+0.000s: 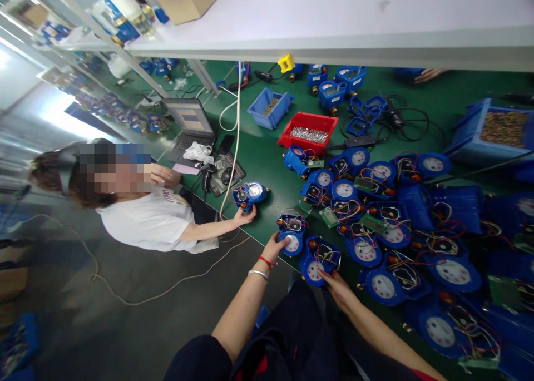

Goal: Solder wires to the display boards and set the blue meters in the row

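Note:
My left hand (273, 248) grips a blue water meter (293, 244) at the bench's front edge, thumb by its white dial. Close beside it, my right hand (337, 290) holds a second blue water meter (312, 271) by its dial end. Both meters have open housings with coloured wires showing; some of my fingers are hidden beneath them. Right of my hands lie several more open blue water meters (382, 286) with loose wires. Small green circuit boards (329, 217) rest among them.
On the left, a co-worker's hand (245, 216) holds another meter (253, 191). A laptop (189, 117), red bin (303, 146), small blue bin (261, 117) and larger blue bin (467, 133) stand farther back. A white shelf (354, 22) overhangs the green bench. Another person's hand (431, 74) shows beneath it.

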`<move>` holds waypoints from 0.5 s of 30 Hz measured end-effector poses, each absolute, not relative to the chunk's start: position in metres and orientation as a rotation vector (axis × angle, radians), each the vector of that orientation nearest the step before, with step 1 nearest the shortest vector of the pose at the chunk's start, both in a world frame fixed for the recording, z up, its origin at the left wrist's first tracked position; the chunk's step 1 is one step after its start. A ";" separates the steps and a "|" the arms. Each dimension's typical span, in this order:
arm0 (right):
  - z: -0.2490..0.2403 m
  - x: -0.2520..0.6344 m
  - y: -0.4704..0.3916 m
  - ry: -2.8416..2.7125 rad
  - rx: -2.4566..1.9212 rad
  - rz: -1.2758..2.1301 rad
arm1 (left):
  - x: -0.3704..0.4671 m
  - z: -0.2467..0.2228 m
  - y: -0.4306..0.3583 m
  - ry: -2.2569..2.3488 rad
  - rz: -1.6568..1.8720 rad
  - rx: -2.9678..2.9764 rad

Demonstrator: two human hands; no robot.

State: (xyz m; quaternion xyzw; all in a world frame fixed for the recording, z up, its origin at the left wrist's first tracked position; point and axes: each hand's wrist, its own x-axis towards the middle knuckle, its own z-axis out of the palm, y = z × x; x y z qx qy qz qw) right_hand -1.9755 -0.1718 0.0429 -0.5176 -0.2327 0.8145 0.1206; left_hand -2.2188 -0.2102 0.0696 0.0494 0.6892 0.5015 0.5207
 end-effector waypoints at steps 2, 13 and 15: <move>0.043 -1.979 -0.175 -0.683 -1.509 2.376 | -2.217 0.067 -0.211 1.587 1.215 0.088; 0.055 -2.005 -0.177 -0.761 -1.522 2.401 | -2.262 0.060 -0.195 1.479 1.249 0.067; 0.054 -2.018 -0.175 -0.786 -1.513 2.388 | -2.278 0.061 -0.186 1.487 1.248 0.096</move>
